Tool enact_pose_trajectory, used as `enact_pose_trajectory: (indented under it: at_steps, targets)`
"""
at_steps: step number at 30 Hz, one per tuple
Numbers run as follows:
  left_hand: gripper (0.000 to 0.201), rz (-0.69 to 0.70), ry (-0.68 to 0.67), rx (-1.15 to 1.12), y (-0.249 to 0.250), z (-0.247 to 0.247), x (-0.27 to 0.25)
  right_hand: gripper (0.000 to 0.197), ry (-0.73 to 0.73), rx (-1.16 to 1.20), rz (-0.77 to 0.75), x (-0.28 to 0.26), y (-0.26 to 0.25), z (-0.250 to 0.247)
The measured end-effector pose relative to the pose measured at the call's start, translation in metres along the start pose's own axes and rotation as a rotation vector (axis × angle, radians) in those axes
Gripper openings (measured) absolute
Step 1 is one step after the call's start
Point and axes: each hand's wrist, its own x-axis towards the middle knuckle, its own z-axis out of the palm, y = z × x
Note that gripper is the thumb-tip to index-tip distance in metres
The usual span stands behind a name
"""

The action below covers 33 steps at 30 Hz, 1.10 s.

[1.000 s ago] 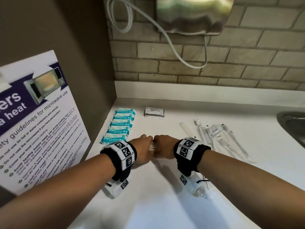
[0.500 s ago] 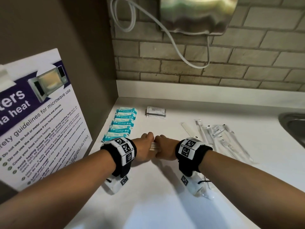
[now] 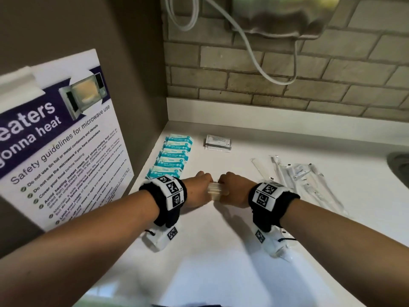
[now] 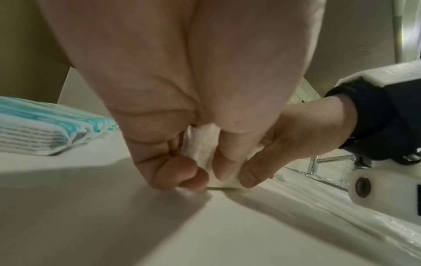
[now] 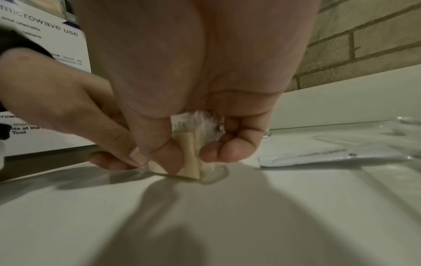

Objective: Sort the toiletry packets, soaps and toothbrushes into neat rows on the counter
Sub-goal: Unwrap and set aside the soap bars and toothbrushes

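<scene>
Both hands clamp the soaps on the bench

While both hands meet mid-bench in the head view, left hand [image 3: 200, 189] and right hand [image 3: 233, 191] squeeze wrapped soaps [image 3: 215, 191] between them; teal packets [image 3: 171, 159] in a row left, toothbrushes [image 3: 298, 178] right.

Left wrist: curled fingers [image 4: 173, 172] grip the soaps, bottom edge on the bench [image 4: 136, 225].

Right wrist: thumb and fingers [image 5: 218, 153] pinch the stack upright.

Wipe packets [image 3: 171, 159] in a row at the counter's [image 3: 221, 251] left edge, sachets [image 3: 218, 142] behind, toothbrushes [image 3: 305, 180] right.
</scene>
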Motion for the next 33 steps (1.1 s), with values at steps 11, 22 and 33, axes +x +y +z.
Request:
enact_pose_trajectory:
  at_steps: [11,22,33]
  targets:
    - [0.047,-0.002,0.023,0.052,0.000,-0.001,0.003,0.057,-0.066,0.029,0.023,0.009,-0.010,0.007]
    - [0.044,-0.010,-0.007,0.004,-0.002,-0.003,0.006,0.046,-0.057,0.055,0.025,0.005,-0.011,0.002]
    - [0.047,0.028,0.057,-0.246,-0.021,-0.015,0.010,0.039,-0.088,0.272,0.106,0.011,0.013,-0.025]
